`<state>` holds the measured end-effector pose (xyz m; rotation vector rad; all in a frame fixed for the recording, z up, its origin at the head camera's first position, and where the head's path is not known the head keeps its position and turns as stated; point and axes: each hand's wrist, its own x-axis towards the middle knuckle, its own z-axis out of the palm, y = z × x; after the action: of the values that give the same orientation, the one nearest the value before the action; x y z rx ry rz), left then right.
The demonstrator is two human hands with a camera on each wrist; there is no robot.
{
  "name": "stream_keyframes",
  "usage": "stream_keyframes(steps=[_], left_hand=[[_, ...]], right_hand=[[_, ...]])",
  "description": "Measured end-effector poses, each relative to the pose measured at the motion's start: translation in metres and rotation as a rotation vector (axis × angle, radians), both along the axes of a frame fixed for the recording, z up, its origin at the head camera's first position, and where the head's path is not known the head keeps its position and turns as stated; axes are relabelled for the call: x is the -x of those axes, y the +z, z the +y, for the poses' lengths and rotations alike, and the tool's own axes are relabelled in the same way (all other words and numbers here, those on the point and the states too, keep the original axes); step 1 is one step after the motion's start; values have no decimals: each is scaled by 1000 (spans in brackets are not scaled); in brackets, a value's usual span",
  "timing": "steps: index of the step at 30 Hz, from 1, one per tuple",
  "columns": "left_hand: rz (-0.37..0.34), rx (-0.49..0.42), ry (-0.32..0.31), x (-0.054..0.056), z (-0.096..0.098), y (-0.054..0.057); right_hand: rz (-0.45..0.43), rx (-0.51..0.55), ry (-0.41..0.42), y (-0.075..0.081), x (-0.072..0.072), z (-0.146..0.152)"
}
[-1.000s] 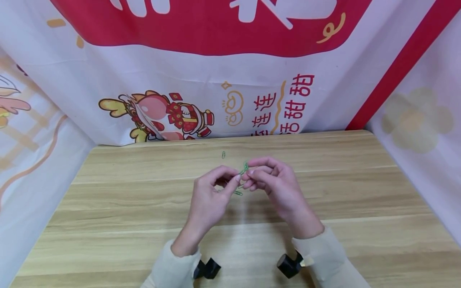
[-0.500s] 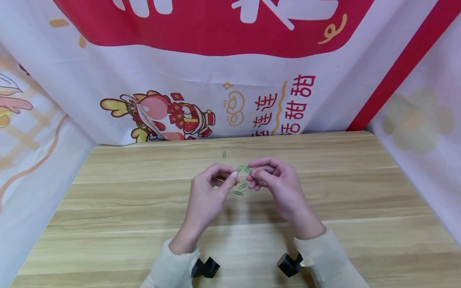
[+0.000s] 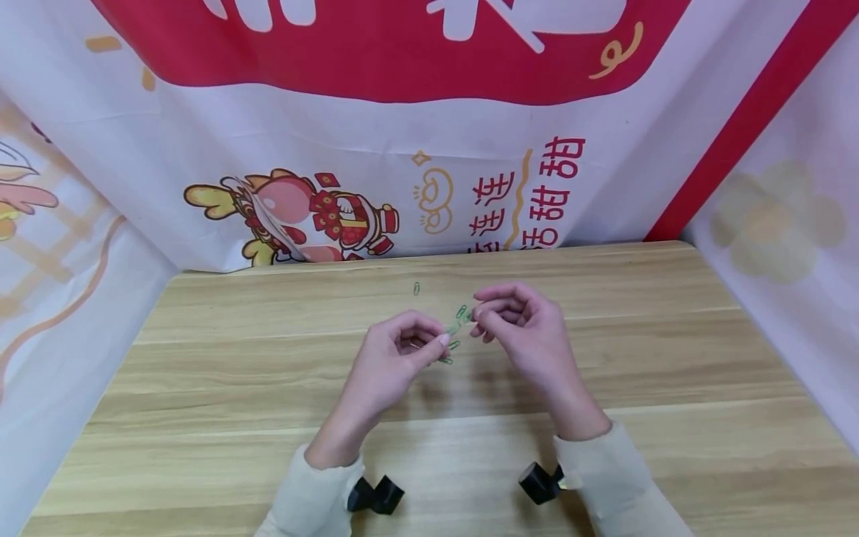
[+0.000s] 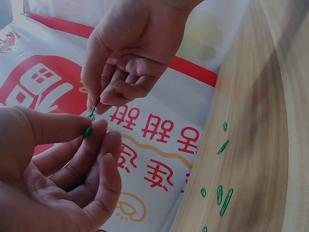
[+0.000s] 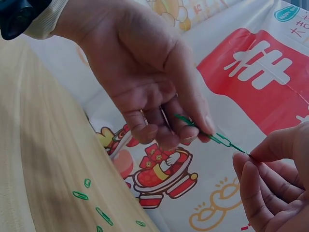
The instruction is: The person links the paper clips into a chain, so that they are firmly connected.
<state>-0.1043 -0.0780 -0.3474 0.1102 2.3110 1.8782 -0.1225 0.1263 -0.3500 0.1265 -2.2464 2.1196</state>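
Right hand (image 3: 526, 324) has shifted away from left hand (image 3: 397, 352); the 2 pinch linked, thin green paperclips (image 5: 224, 141).

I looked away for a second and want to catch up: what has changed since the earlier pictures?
The right hand has moved a little to the right, widening its gap from the left hand. Both still pinch the green paper clips between them; no letting go is visible. The lone paper clip near the table's far edge stayed put.

On the wood-grain table (image 3: 201, 388) lie at least 5 scattered green paper clips (image 4: 226, 202).
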Motion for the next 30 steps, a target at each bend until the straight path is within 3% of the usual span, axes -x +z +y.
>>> stream_keyframes(steps=[4,13,22,30], left_hand=[[-15,13,-37,1,0,-3],[-38,44,-53,4,-1,-8],[-8,82,-76,3,-1,-8],[-26,61,-71,4,0,-8]], right_hand=[[12,-21,12,1,-1,1],[27,-86,75,1,-4,0],[15,-161,102,-1,-5,-3],[13,-183,117,-1,-6,-5]])
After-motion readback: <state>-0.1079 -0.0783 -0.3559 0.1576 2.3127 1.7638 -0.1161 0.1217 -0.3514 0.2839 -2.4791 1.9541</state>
